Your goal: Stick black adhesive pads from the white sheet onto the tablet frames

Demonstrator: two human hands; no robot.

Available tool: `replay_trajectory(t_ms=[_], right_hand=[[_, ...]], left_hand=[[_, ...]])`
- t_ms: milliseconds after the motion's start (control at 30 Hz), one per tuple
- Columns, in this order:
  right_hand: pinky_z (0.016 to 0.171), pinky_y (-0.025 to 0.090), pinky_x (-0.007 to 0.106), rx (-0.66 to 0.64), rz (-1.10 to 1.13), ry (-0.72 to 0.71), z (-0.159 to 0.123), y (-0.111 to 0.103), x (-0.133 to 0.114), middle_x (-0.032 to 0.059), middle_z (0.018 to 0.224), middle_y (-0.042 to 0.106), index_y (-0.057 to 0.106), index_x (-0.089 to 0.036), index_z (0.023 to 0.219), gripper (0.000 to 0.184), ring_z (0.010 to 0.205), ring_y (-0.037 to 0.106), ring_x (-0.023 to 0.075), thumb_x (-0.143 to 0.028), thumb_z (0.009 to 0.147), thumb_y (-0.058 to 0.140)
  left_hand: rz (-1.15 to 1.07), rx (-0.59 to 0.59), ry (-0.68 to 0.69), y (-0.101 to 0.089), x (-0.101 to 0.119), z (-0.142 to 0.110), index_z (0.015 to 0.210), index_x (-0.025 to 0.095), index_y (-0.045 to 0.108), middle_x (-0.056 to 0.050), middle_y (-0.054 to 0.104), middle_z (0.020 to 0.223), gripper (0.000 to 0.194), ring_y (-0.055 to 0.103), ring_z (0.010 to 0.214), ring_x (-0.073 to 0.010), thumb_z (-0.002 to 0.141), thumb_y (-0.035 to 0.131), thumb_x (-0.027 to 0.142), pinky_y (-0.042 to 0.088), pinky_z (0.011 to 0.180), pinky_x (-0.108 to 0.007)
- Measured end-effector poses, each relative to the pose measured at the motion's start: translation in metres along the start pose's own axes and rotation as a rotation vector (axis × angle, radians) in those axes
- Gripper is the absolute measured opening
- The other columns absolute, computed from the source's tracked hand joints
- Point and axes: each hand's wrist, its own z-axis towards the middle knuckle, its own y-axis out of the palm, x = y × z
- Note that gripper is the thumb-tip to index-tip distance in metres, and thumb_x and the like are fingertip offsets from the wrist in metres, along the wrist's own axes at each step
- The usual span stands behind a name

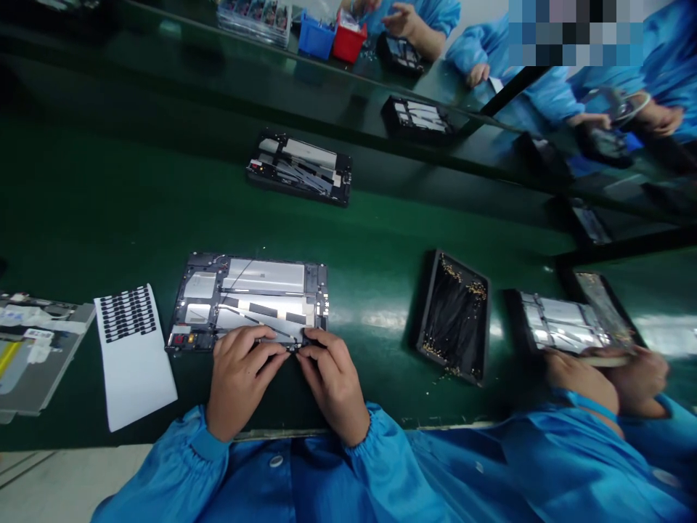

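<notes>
An opened tablet (264,277), its silver batteries and dark flat strips exposed, lies on the green bench in front of me. My left hand (243,378) is closed at its near edge, thumb and index finger pinched together. Just right of it, my right hand (335,378) has its fingertips pinched at the same edge, almost touching the left ones. A thin dark cable (253,319) slants across the tablet down to the fingertips. Whatever sits between the fingers is too small and covered to make out.
Left of the tablet lies a white sheet of black stickers (139,378), beside a grey panel (65,363). A black tray (484,327) of black cables with gold ends stands right. Another opened tablet (310,149) lies farther back. A co-worker's hands (585,381) work at far right.
</notes>
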Motion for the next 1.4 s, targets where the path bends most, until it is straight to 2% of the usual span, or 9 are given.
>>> replay_trajectory(t_ms=[233,400,500,633,800,1000,1167,1300,1400], right_hand=[[0.093,0.059,0.038,-0.009,-0.024,0.011,0.008,-0.001,-0.003,0.0128,0.116,0.066,0.064,-0.018,0.107,0.015,0.111,0.064,0.0218,-0.009,0.098,0.057],[0.095,0.060,0.040,0.003,-0.015,0.022,0.004,0.001,-0.002,0.0127,0.118,0.066,0.064,-0.020,0.109,0.018,0.113,0.065,0.0219,-0.008,0.098,0.056],[0.099,0.060,0.043,0.018,-0.039,-0.054,-0.002,0.002,0.001,0.0145,0.122,0.067,0.064,-0.019,0.119,0.026,0.119,0.064,0.0238,-0.007,0.096,0.058],[0.105,0.057,0.048,-0.008,-0.101,-0.200,-0.007,0.001,0.004,0.0205,0.127,0.066,0.059,-0.012,0.134,0.044,0.127,0.061,0.0290,-0.006,0.091,0.065],[0.107,0.057,0.049,-0.040,-0.115,-0.234,-0.007,0.000,0.006,0.0216,0.130,0.065,0.057,-0.010,0.139,0.050,0.130,0.059,0.0303,-0.006,0.090,0.066],[0.104,0.057,0.050,-0.052,-0.187,-0.240,-0.006,0.003,0.002,0.0199,0.131,0.064,0.064,-0.014,0.131,0.042,0.130,0.057,0.0308,-0.008,0.090,0.065],[0.098,0.058,0.047,-0.038,-0.107,-0.124,-0.002,0.003,-0.001,0.0139,0.130,0.065,0.061,-0.023,0.134,0.042,0.122,0.061,0.0259,-0.011,0.094,0.062],[0.089,0.056,0.041,0.003,-0.076,-0.015,0.005,0.006,-0.003,0.0097,0.118,0.070,0.062,-0.023,0.126,0.028,0.109,0.066,0.0229,-0.018,0.098,0.061],[0.083,0.052,0.038,-0.001,-0.135,0.012,0.009,0.010,-0.005,0.0075,0.108,0.072,0.065,-0.023,0.109,0.011,0.096,0.067,0.0221,-0.021,0.099,0.061]], left_hand=[[-0.017,-0.007,0.002,-0.001,0.000,0.002,0.088,0.028,0.072,-0.001,0.070,0.103,0.011,0.063,0.098,-0.0215,0.096,0.064,0.027,0.042,0.087,-0.040],[0.008,-0.006,-0.008,0.000,0.000,0.001,0.088,0.027,0.068,-0.001,0.071,0.103,0.008,0.063,0.098,-0.0220,0.095,0.065,0.028,0.041,0.086,-0.039],[-0.002,-0.005,-0.025,0.001,-0.002,-0.001,0.087,0.024,0.061,-0.001,0.072,0.105,0.010,0.064,0.100,-0.0223,0.093,0.067,0.028,0.042,0.087,-0.039],[-0.026,-0.014,-0.031,0.002,-0.004,-0.004,0.090,0.024,0.058,-0.002,0.072,0.107,0.011,0.065,0.103,-0.0219,0.093,0.067,0.029,0.043,0.090,-0.039],[-0.026,-0.009,-0.030,0.003,-0.005,-0.004,0.091,0.024,0.056,-0.002,0.072,0.107,0.010,0.065,0.102,-0.0221,0.093,0.066,0.027,0.043,0.090,-0.038],[-0.018,-0.021,-0.014,0.003,-0.006,-0.005,0.092,0.024,0.055,-0.002,0.071,0.107,0.010,0.063,0.102,-0.0226,0.092,0.064,0.020,0.042,0.087,-0.038],[-0.015,-0.009,-0.015,0.001,-0.002,-0.004,0.090,0.024,0.056,-0.002,0.072,0.106,0.009,0.064,0.100,-0.0222,0.091,0.063,0.020,0.044,0.085,-0.038],[-0.040,0.045,0.013,-0.016,-0.002,-0.006,0.097,0.024,0.056,-0.005,0.069,0.119,0.009,0.062,0.114,-0.0230,0.092,0.060,0.017,0.046,0.100,-0.042],[0.081,0.141,-0.079,-0.035,-0.014,-0.009,0.114,0.022,0.056,-0.014,0.057,0.141,0.021,0.051,0.134,-0.0314,0.094,0.062,0.026,0.038,0.114,-0.053]])
